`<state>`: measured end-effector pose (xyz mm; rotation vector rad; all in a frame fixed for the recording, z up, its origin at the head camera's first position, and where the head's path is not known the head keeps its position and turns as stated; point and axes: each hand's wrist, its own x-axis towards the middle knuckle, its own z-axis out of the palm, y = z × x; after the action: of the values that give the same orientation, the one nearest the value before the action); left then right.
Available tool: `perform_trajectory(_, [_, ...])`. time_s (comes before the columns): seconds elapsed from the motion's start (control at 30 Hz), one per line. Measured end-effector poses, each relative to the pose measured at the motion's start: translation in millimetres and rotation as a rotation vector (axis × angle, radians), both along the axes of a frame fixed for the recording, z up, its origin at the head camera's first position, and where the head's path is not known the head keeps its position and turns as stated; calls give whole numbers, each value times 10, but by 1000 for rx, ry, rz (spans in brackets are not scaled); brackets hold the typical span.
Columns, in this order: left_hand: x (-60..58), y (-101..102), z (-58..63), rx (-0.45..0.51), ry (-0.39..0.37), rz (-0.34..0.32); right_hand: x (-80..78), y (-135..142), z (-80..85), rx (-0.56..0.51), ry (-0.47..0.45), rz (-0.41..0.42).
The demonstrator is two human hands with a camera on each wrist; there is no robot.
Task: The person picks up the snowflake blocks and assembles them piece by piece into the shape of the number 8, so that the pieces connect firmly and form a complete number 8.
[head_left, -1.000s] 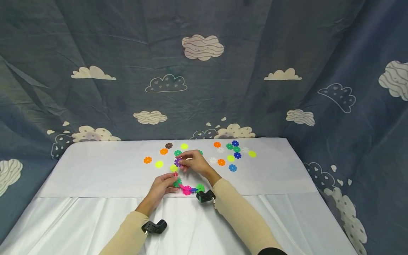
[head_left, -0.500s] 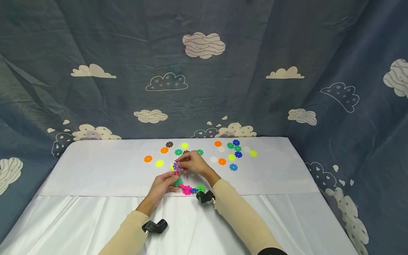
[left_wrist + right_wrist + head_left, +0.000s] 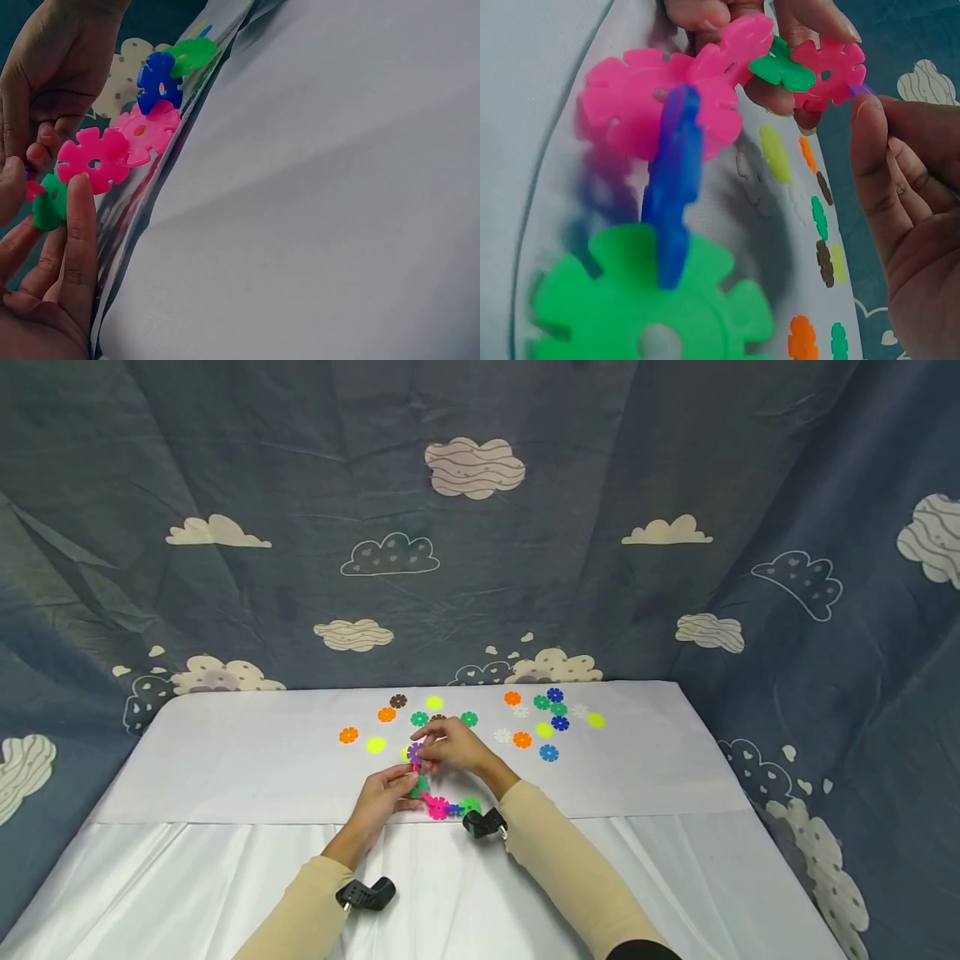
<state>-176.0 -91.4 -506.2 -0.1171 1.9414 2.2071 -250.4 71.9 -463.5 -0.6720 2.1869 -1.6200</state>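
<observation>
Right-hand fingers [image 3: 922, 125] pinch the purple disc [image 3: 414, 754] at their tips.

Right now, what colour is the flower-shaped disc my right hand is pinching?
Purple; the flower-shaped disc shows best in the head view.

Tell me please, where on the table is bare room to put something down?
Bare table lies left of the leftmost orange disc and right of the rightmost yellow disc, each out to the edge. Crowded: the middle, with left hand, right hand, chain and loose discs.
</observation>
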Motion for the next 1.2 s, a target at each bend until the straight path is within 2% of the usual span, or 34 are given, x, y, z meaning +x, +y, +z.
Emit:
perform_trajectory(0.17, [12, 2, -30, 38, 41, 2, 15, -15, -39, -46, -16, -17])
perform_trajectory(0.3, [17, 21, -55, 32, 70, 24, 35, -17, -40, -29, -11, -22])
perform_trajectory(0.4, [30, 40, -70, -13, 89, 47, 42, -25, -51, -16, -11, -12])
perform_trajectory(0.63, [66, 74, -90, -92, 75, 91, 77, -45, -54, 29, 23, -11])
perform_trajectory(0.83, [87, 90, -68, -97, 75, 56, 111, -24, -97, 90, 49, -7])
perform_trajectory(1.03, [80, 68, -53, -74, 50, -44, 92, 52, -143, 40, 16, 14])
perform_trajectory(1.13, [60, 23, -47, -78, 25, -34, 76, 73, -135, 51, 11, 36])
perform_trajectory(1.2, [34, 8, -38, -77, 13, 8, 70, 78, -117, 69, 13, 57])
